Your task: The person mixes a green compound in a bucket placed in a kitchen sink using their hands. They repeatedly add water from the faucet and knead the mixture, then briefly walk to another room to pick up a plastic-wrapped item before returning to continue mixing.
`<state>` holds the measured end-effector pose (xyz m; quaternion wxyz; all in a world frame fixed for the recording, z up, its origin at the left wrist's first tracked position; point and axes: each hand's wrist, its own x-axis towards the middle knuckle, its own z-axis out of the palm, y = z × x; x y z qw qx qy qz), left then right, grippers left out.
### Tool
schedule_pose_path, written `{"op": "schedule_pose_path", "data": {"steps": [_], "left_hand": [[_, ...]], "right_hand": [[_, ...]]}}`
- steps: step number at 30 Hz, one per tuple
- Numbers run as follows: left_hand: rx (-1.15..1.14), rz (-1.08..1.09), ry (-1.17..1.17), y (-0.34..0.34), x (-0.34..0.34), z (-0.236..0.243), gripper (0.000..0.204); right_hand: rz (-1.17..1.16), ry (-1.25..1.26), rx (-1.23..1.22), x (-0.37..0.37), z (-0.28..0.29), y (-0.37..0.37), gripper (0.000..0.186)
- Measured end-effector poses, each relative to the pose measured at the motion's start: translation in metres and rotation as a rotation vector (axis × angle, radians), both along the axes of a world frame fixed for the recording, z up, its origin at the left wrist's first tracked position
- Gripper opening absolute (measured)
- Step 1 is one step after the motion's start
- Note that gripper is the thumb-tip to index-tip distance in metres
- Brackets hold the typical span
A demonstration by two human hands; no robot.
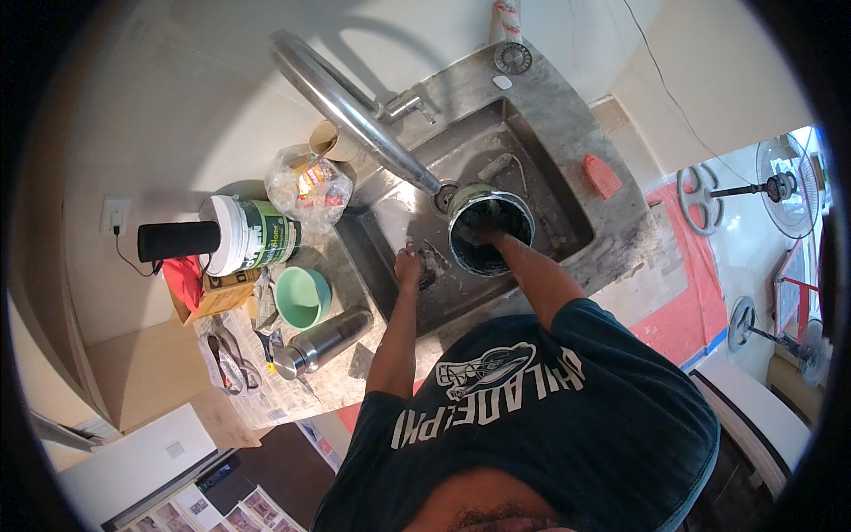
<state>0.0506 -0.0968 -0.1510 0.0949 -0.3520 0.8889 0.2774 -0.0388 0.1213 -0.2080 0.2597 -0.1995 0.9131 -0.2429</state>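
Note:
My right hand reaches down into a dark-coated bucket that stands in the sink; its fingers are lost in the shadow inside. Left of the bucket, my left hand is low in the basin with its fingers curled. Beside those fingers lies a greyish, flat-looking piece that I cannot identify; whether the hand grips it is unclear. A tall metal faucet arches over, its spout ending just left of the bucket's rim. Behind the bucket lies a pale-handled tool, perhaps a brush or a paint roller.
Left of the sink are a white-lidded tub, a plastic bag, a green bowl and a steel bottle. On the right counter lies a red brush-like object. A round metal strainer sits behind the sink.

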Motion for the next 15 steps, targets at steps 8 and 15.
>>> {"op": "schedule_pose_path", "data": {"steps": [8, 15], "left_hand": [[0.118, -0.092, -0.068, -0.015, 0.016, -0.034, 0.054], [0.540, -0.251, 0.310, 0.098, -0.015, 0.088, 0.057]], "right_hand": [[0.156, -0.063, 0.177, -0.014, -0.042, -0.009, 0.060], [0.106, 0.178, -0.013, -0.010, -0.097, 0.007, 0.048]]}}
